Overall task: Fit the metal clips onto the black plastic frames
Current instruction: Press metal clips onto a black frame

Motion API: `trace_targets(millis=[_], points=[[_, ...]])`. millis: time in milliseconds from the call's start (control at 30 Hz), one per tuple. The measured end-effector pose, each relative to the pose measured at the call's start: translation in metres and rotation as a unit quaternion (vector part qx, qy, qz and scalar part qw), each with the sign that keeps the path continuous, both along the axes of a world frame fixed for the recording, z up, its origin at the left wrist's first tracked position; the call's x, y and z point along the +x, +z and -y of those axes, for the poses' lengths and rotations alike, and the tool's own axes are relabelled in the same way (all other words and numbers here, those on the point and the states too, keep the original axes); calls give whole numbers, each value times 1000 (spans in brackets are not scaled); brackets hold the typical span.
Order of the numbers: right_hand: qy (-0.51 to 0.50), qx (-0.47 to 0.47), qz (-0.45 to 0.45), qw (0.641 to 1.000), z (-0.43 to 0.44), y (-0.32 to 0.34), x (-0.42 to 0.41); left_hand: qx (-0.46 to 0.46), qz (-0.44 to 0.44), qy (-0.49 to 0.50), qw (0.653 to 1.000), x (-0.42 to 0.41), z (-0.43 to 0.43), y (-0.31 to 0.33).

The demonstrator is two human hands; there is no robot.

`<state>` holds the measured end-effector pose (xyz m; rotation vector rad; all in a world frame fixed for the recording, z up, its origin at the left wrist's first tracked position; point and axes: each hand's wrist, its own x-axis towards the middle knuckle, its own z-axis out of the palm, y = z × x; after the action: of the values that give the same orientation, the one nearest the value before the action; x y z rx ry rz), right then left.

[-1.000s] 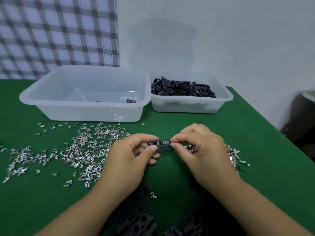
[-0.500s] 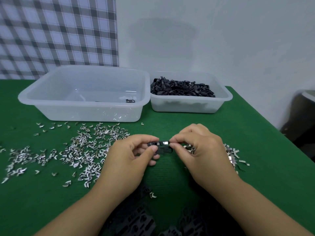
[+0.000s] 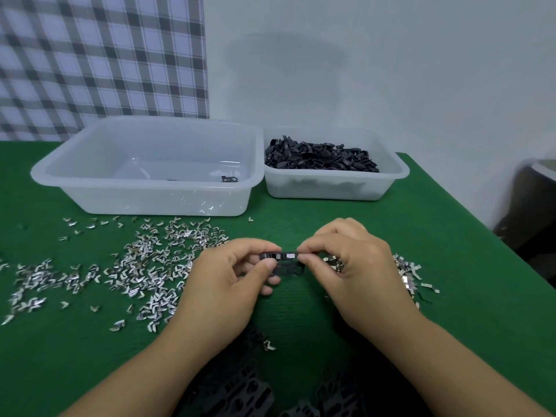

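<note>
1. Above the green tabletop, near centre, the left hand is pinching a black plastic frame by its left end, grip closed.
2. The right hand is gripping the frame's right end, beside a metal clip sitting on it.
3. Loose clips are lying scattered to the left.

Black plastic frame, one silver clip on top
Held level, pinched at both ends — loose metal clips scattered left, spare frames heaped back right.

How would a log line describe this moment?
left hand: grips black frame | right hand: pinches metal clip on it | loose clips: on table
</note>
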<state>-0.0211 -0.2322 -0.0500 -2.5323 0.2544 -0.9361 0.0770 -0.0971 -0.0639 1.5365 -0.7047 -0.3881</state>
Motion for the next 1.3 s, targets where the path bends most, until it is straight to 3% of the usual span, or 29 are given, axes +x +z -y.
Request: trace_targets(millis=[533, 867, 1300], points=[[13, 67, -47, 997, -3, 0, 3, 0, 8, -9, 1000, 1, -1, 0], [7, 209, -66, 976, -4, 7, 4, -34, -22, -3, 999, 2, 0, -2], [-9, 79, -109, 991, -9, 30, 1, -50, -53, 25, 997, 3, 0, -2]])
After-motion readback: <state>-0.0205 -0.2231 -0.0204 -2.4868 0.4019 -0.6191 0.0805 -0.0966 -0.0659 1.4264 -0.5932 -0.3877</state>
